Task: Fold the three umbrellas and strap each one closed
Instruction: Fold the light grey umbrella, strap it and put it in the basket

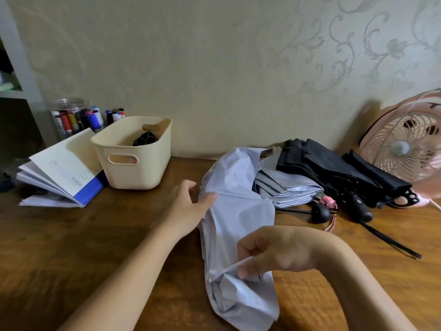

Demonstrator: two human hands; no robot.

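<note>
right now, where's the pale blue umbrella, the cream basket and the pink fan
pale blue umbrella point(241, 211), head view, mid canopy fabric
cream basket point(148, 174), head view, front wall
pink fan point(401, 147), head view, grille hub

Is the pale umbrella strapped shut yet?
No. The umbrella lies loose and crumpled on the table; the right hand pinches its strap, not yet wrapped round.

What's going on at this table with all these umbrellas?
A person is folding a pale blue umbrella on the wooden table. The left hand holds its cloth toward the far end, while the right hand pinches its thin strap. It is not strapped yet. A grey umbrella and a black umbrella lie bunched beside a pink fan.
</note>
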